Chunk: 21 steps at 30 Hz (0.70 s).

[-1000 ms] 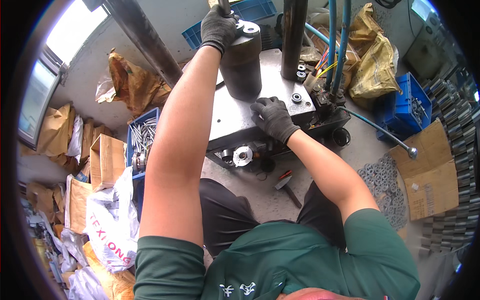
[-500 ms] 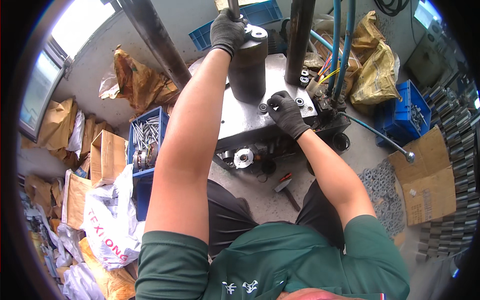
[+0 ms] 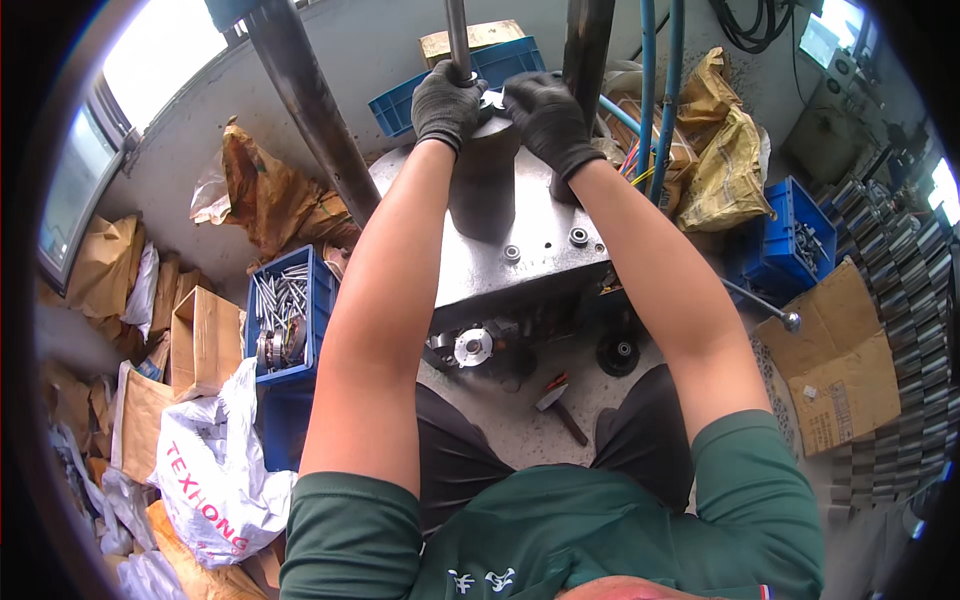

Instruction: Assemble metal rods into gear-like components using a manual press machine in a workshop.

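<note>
Both my hands wear dark grey gloves and are raised at the top of a dark upright cylinder (image 3: 482, 195), which stands on a metal plate (image 3: 465, 272). My left hand (image 3: 447, 105) is closed at the left of the top, beside the lower end of a vertical metal rod (image 3: 457, 35). What its fingers hold is hidden. Over the right edge of the top, my right hand (image 3: 547, 112) has its fingers bent in beside a shiny metal part (image 3: 492, 100); anything in them is covered. Two small bearings, a nearer one (image 3: 512, 254) and a farther one (image 3: 578, 236), lie on the plate.
Dark steel columns, left (image 3: 310, 100) and right (image 3: 588, 50), flank the cylinder. A blue crate (image 3: 320, 300) of metal pins stands at left, a blue bin (image 3: 790, 240) at right. On the floor lie a hammer (image 3: 565, 415) and flattened cardboard (image 3: 840, 370).
My right hand has risen from beside the bearings on the plate to the cylinder's top. My left hand stays by the rod. The view has shifted slightly.
</note>
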Each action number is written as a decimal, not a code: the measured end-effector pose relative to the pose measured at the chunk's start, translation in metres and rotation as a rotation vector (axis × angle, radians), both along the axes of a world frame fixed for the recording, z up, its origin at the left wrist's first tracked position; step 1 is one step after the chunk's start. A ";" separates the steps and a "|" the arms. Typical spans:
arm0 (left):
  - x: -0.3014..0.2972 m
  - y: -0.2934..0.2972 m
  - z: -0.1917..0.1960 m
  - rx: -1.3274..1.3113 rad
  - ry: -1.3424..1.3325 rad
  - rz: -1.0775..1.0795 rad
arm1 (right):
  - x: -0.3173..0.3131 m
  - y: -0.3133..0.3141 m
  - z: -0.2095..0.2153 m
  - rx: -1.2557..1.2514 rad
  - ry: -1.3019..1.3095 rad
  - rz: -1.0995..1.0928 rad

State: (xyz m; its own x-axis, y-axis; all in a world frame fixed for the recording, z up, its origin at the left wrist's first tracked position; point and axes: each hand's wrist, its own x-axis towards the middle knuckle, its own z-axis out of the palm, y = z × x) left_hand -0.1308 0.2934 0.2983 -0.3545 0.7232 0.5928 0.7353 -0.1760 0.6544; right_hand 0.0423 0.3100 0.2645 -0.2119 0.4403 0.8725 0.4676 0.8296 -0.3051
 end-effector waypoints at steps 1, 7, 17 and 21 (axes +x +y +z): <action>0.001 0.001 -0.001 -0.009 -0.003 -0.011 | -0.002 0.010 -0.010 -0.121 -0.140 -0.061; 0.006 -0.002 -0.011 0.209 0.008 -0.031 | -0.004 0.010 -0.012 -0.265 -0.123 -0.056; 0.013 0.001 -0.019 0.760 -0.941 -0.565 | -0.004 -0.005 -0.001 -0.256 -0.120 -0.125; 0.012 0.001 -0.015 0.674 -0.803 -0.426 | -0.002 -0.007 0.003 -0.288 -0.137 -0.098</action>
